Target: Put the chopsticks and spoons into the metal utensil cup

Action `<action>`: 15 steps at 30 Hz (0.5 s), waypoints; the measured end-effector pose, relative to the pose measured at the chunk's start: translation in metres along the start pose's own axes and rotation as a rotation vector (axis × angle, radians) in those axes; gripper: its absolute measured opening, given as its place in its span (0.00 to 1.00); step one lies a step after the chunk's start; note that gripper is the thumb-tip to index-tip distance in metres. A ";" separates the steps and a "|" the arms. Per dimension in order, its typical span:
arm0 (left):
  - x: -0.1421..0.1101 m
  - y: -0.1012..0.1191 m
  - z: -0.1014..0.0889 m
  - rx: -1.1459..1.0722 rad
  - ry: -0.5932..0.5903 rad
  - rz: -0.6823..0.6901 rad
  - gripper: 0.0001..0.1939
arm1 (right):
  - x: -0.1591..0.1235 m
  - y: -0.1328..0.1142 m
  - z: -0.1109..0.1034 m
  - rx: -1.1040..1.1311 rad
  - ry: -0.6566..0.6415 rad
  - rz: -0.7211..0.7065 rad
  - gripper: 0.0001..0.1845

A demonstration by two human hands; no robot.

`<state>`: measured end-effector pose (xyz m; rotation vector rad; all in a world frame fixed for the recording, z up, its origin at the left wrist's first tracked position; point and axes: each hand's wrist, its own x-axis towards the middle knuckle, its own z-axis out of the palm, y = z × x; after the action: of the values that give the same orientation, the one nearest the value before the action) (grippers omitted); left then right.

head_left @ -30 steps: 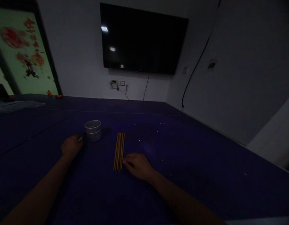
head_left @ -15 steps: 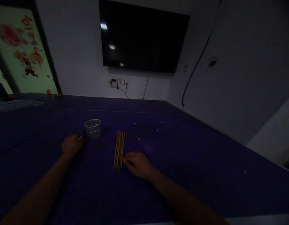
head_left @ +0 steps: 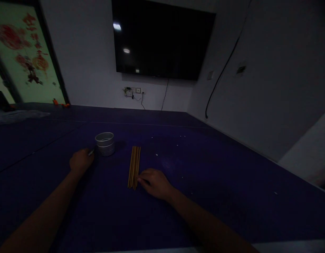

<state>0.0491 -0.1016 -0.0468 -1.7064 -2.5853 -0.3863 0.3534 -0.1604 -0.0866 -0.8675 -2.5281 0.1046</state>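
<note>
My left hand (head_left: 81, 162) is closed round a slim dark-and-silver piece that reaches to the metal cup (head_left: 105, 145) and looks like its handle. The silvery cup stands upright with its mouth up. Right of it, several brown wooden chopsticks (head_left: 134, 166) lie side by side, pointing away from me. The thumb and forefinger of my right hand (head_left: 154, 183) are pinched together at the near part of the rightmost chopstick. Dim light hides the exact grip of both hands.
The purple tabletop (head_left: 220, 182) carries several tiny white scraps. At the far left lie clear plastic sheeting (head_left: 20, 116) and small orange objects (head_left: 56, 102). A large television (head_left: 162, 38) hangs on the wall, and a black cable (head_left: 225, 63) runs down at the right.
The whole view has shifted slightly, with things sitting a little higher in the picture. Both hands, the cup and the chopsticks keep their places relative to one another.
</note>
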 end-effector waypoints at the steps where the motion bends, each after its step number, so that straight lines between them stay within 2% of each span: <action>1: 0.000 0.000 0.000 0.002 -0.002 -0.001 0.20 | 0.000 0.000 0.000 0.001 0.002 -0.003 0.13; 15: 0.001 0.000 0.003 0.039 0.027 0.031 0.18 | 0.000 -0.006 -0.003 -0.028 -0.002 -0.033 0.14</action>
<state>0.0492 -0.1005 -0.0491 -1.7142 -2.5275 -0.3534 0.3519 -0.1653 -0.0826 -0.8365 -2.5506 0.0601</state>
